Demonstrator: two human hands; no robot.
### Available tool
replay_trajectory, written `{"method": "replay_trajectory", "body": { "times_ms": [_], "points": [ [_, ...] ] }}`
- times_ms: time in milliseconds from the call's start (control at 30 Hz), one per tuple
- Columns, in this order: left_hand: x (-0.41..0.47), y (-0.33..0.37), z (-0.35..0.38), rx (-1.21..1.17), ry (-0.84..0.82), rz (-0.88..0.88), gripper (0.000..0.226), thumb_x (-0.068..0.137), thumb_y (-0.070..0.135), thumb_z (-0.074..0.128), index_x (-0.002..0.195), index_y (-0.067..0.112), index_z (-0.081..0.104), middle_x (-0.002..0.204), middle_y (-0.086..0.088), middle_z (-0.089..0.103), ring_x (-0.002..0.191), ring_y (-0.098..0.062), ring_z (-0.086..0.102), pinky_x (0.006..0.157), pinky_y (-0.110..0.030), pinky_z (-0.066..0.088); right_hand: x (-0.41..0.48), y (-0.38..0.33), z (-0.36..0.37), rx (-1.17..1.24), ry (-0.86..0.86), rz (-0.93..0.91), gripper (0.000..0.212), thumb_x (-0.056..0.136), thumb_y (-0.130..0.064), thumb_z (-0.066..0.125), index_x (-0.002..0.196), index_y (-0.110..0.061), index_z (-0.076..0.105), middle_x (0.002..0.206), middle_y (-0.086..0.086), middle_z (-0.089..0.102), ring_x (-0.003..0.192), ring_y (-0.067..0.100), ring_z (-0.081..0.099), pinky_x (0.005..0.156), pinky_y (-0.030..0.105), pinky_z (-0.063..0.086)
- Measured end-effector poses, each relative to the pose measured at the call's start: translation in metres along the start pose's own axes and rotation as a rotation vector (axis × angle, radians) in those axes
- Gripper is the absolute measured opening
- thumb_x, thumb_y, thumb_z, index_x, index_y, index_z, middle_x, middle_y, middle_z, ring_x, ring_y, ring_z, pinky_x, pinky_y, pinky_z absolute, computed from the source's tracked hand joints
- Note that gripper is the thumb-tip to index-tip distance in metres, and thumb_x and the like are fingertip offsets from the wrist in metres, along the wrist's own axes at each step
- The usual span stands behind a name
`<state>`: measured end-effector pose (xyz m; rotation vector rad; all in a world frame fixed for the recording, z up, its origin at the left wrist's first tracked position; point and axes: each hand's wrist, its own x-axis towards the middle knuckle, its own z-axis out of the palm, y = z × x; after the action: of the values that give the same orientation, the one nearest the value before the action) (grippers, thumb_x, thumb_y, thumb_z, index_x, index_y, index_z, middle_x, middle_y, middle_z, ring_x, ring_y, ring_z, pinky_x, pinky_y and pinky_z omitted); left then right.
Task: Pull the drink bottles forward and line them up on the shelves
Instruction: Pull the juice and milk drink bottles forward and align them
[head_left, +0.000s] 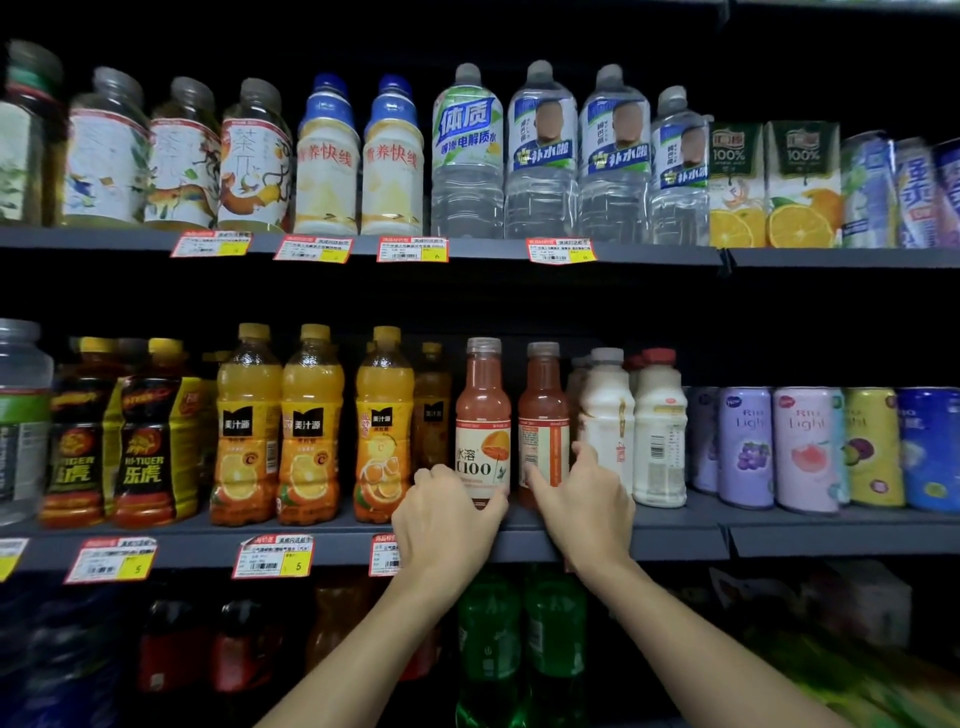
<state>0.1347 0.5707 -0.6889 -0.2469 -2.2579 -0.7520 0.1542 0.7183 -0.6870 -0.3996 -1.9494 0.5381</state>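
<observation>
Now, two hands, two bottles: my left hand grips left pink bottle, right hand grips right pink bottle.

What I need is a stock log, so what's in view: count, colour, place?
tea bottles: three, white illustrated labels, top shelf left
milk-drink bottles: two, cream, blue caps, top shelf
water bottles: four, clear, top shelf centre
juice cartons: two, white and orange, top shelf right
Hi-Tiger bottles: two in front, black-yellow, middle shelf left
orange juice bottles: three in front, orange, middle shelf
left pink bottle: one, pink-red, middle shelf centre
right pink bottle: one, pink-red, beside it
white bottles: two in front, white, middle shelf
cans: at least four, purple, pink, yellow, blue, middle shelf right
green bottles: two, green, bottom shelf
left hand: fingers curled round left pink bottle's base
right hand: fingers grip right pink bottle low down
</observation>
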Motion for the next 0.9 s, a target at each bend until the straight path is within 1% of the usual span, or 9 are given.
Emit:
{"method": "replay_trajectory", "body": {
  "times_ms": [133,233,300,433,567,633,767,833,900],
  "points": [
    [0.001,-0.004,0.002,0.019,0.005,0.031,0.066,0.081,0.08,0.049,0.105,0.019,0.06,0.103,-0.001,0.061,0.093,-0.02,0.064,0.071,-0.033,0.05,0.006,0.003,0.006,-0.054,-0.03,0.048,0.054,0.078,-0.071,0.063,0.101,-0.022,0.062,0.09,0.001,0.07,0.087,0.025,0.068,0.072,0.035,0.047],
    [0.004,-0.004,0.002,0.04,-0.047,0.034,0.068,0.08,0.082,0.045,0.104,0.021,0.063,0.101,0.0,0.062,0.091,-0.019,0.065,0.074,-0.034,0.054,0.008,0.002,0.007,-0.097,-0.037,0.052,0.054,0.077,-0.071,0.065,0.095,-0.02,0.063,0.088,0.002,0.07,0.086,0.026,0.068,0.066,0.032,0.041],
    [0.005,-0.004,0.003,0.047,-0.039,0.026,0.068,0.079,0.083,0.045,0.102,0.022,0.064,0.099,0.001,0.063,0.09,-0.019,0.065,0.071,-0.033,0.051,0.009,0.002,0.008,-0.092,-0.047,0.061,0.053,0.076,-0.07,0.066,0.095,-0.02,0.065,0.088,0.002,0.07,0.086,0.026,0.068,0.065,0.031,0.041],
    [0.003,-0.003,0.002,0.031,-0.021,0.016,0.065,0.078,0.08,0.051,0.101,0.02,0.064,0.098,0.001,0.065,0.09,-0.02,0.065,0.071,-0.033,0.05,0.01,0.006,0.004,0.071,-0.122,0.095,0.048,0.07,-0.068,0.067,0.092,-0.026,0.069,0.082,-0.008,0.069,0.078,0.015,0.067,0.058,0.026,0.045],
    [0.005,-0.004,-0.01,0.006,-0.052,0.026,0.057,0.076,0.077,0.058,0.09,0.021,0.063,0.095,0.002,0.069,0.089,-0.021,0.067,0.064,-0.03,0.046,0.013,0.009,-0.011,0.258,-0.267,0.044,0.024,0.068,-0.058,0.077,0.075,-0.037,0.067,0.069,-0.021,0.066,0.075,-0.004,0.065,0.059,0.014,0.045],
    [0.006,-0.007,-0.016,0.033,-0.055,0.047,0.056,0.075,0.078,0.058,0.086,0.023,0.059,0.092,0.003,0.069,0.087,-0.021,0.068,0.061,-0.029,0.046,0.017,0.013,-0.023,0.298,-0.365,-0.013,0.025,0.07,-0.056,0.081,0.08,-0.036,0.069,0.063,-0.024,0.065,0.068,-0.01,0.063,0.054,0.006,0.04],
    [0.006,-0.011,-0.023,0.042,-0.057,0.055,0.058,0.074,0.08,0.058,0.083,0.023,0.057,0.093,0.001,0.071,0.087,-0.022,0.069,0.067,-0.033,0.055,0.023,0.019,-0.04,0.33,-0.486,-0.092,0.036,0.075,-0.052,0.08,0.102,-0.028,0.075,0.06,-0.029,0.064,0.058,-0.011,0.06,0.048,0.005,0.037],
    [0.004,-0.012,-0.025,0.036,-0.055,0.06,0.057,0.074,0.08,0.057,0.082,0.023,0.055,0.093,0.001,0.071,0.087,-0.021,0.068,0.068,-0.034,0.056,0.021,0.017,-0.043,0.305,-0.49,-0.107,0.041,0.075,-0.057,0.077,0.105,-0.029,0.075,0.066,-0.027,0.068,0.064,-0.01,0.062,0.053,0.006,0.04],
    [0.002,-0.013,-0.026,0.008,-0.059,0.059,0.056,0.074,0.079,0.058,0.084,0.024,0.056,0.094,0.002,0.071,0.088,-0.02,0.068,0.069,-0.035,0.057,0.018,0.014,-0.043,0.272,-0.496,-0.101,0.05,0.07,-0.067,0.072,0.106,-0.033,0.074,0.082,-0.025,0.071,0.078,-0.008,0.065,0.067,0.013,0.049]
  ]
}}
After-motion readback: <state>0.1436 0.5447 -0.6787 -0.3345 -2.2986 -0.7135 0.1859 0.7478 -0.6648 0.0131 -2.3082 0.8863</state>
